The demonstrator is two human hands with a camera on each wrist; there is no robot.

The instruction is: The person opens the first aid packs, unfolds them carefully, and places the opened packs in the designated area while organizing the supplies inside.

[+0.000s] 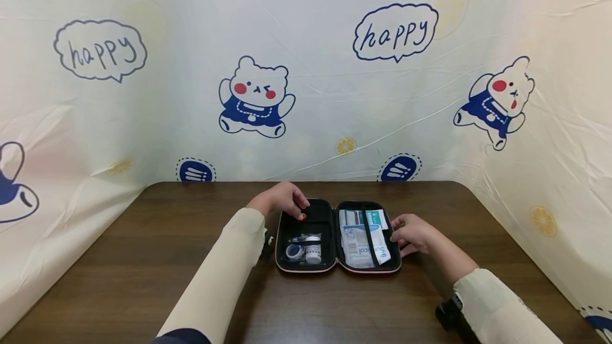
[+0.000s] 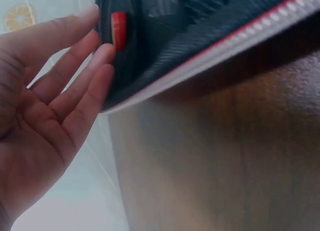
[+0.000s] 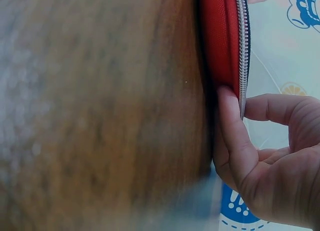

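Note:
An open zip-up case [image 1: 336, 238], black inside, lies on the table, its two halves side by side. My left hand [image 1: 283, 199] is over the upper part of the left half, holding a small red piece [image 2: 119, 30] at its fingertips; what it is I cannot make out. At the right rim, my right hand [image 1: 412, 233] pinches the edge, with thumb and fingers by the metal zip [image 3: 242, 51] and red shell [image 3: 218, 36]. In the left half are a white bottle [image 1: 313, 252] and a tape roll [image 1: 294, 251]. Flat packets [image 1: 356, 238] sit strapped in the right half.
Brown wood table [image 1: 201, 243] surrounds the case. A pale printed cloth [image 1: 306, 25] hangs behind the table and along its sides. A dark wrist strap device [image 1: 448, 312] is on the right forearm.

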